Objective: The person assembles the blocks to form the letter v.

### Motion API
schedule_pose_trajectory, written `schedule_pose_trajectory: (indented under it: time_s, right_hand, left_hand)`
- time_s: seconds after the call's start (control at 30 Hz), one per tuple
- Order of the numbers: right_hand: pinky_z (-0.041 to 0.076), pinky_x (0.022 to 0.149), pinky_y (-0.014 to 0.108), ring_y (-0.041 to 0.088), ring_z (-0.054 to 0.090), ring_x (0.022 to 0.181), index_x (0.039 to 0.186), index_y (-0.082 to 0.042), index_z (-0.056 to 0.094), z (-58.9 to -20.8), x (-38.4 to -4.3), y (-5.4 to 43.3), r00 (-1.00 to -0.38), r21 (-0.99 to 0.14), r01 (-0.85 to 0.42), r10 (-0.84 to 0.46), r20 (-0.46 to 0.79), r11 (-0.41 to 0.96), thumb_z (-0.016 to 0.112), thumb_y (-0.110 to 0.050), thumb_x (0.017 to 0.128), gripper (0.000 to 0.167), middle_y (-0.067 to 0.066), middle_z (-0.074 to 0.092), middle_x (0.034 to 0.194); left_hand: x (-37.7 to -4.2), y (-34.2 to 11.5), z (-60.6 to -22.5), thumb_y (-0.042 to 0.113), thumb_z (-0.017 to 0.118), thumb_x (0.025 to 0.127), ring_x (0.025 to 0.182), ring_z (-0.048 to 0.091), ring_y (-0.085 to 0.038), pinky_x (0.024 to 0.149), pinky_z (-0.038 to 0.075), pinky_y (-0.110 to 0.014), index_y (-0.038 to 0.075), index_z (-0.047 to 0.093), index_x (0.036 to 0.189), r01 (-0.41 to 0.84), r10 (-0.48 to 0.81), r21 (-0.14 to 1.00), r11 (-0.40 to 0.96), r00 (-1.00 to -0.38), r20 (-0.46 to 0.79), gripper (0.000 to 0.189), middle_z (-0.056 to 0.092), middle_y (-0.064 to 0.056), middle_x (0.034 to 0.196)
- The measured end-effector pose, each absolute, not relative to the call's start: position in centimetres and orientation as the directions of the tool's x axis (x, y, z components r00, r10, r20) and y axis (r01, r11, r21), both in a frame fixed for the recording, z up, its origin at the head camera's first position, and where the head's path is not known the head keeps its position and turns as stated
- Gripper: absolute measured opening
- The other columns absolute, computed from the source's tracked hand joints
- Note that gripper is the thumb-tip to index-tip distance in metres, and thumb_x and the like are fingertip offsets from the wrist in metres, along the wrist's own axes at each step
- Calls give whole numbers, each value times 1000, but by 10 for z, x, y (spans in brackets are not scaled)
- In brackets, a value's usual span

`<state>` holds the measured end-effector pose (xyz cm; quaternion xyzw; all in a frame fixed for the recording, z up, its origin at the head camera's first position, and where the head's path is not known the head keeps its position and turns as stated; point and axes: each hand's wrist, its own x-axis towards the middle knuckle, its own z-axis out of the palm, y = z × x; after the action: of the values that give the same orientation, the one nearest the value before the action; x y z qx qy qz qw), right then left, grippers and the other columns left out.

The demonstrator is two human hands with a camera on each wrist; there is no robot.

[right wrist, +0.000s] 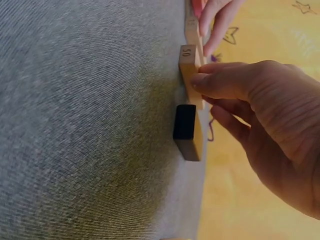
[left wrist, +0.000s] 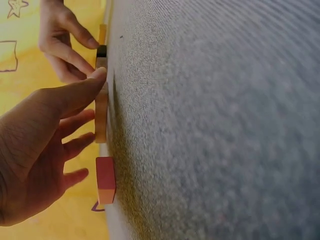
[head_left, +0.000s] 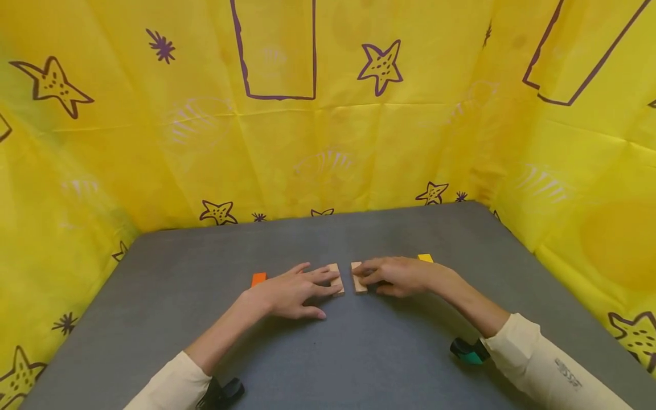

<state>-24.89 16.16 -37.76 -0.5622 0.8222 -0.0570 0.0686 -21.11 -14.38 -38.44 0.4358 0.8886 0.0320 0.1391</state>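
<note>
Two pale wooden blocks lie a small gap apart on the grey table in the head view. My left hand [head_left: 294,293], fingers spread and nearly straight, rests its fingertips over the left wooden block [head_left: 337,281]; its thumb stands off to the near side. My right hand [head_left: 402,276] lays its fingertips on the right wooden block [head_left: 360,288], the thumb apart from it. In the right wrist view this wooden block [right wrist: 188,54] shows a printed 50 on its end. Behind my left hand is an orange block [head_left: 258,278]; beyond my right, a yellow block [head_left: 425,258].
The grey table [head_left: 328,353] ends at a yellow curtain [head_left: 328,131] with starfish drawings at the back and sides. Dark wrist straps [head_left: 468,351] sit under both cream sleeves. The yellow block has a black end [right wrist: 185,121], the orange one a red side [left wrist: 105,172].
</note>
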Motion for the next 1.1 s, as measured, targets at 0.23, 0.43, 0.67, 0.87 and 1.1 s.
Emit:
schedule_pose_trajectory:
  time_s: [0.23, 0.43, 0.67, 0.87, 1.1]
  right_hand:
    - [56, 107, 44, 31, 63, 130, 135, -8, 71, -379, -248, 158, -306, -93, -948, -952, 13, 303, 70, -6, 98, 37, 12, 65, 141]
    - [58, 95, 35, 25, 64, 113, 136, -8, 71, -379, -243, 157, -308, -64, -950, -951, 13, 306, 73, -9, 96, 40, 12, 63, 141]
    - [57, 93, 32, 23, 62, 111, 136, -11, 71, -379, -240, 158, -326, -43, -945, -945, 1, 326, 76, -14, 96, 41, 9, 62, 141]
    - [58, 97, 34, 23, 62, 117, 139, -11, 69, -380, -239, 159, -347, -49, -937, -938, -9, 347, 77, -16, 95, 44, 8, 61, 144]
    - [57, 103, 37, 24, 61, 127, 141, -13, 68, -383, -239, 160, -380, -104, -918, -924, -37, 382, 77, -19, 96, 46, 7, 59, 149]
  left_hand:
    - [-211, -138, -382, 51, 63, 102, 164, 23, -25, 131, 14, -66, 28, 40, 162, 766, 777, 149, 626, -593, -212, 69, 31, -2, 174]
    - [-212, -135, -382, 53, 62, 101, 161, 30, -21, 129, 24, -65, 29, 42, 161, 767, 774, 130, 628, -599, -202, 67, 33, -2, 173]
    - [-211, -133, -385, 54, 62, 101, 160, 33, -21, 124, 35, -62, 31, 43, 160, 769, 772, 108, 630, -606, -193, 66, 34, -1, 172]
    - [-210, -134, -385, 55, 62, 101, 160, 32, -20, 123, 37, -59, 33, 41, 161, 764, 764, 88, 639, -617, -191, 67, 33, 1, 172]
    - [-207, -135, -385, 55, 62, 101, 158, 37, -21, 120, 40, -59, 33, 41, 161, 749, 751, 98, 656, -632, -191, 67, 33, 2, 172]
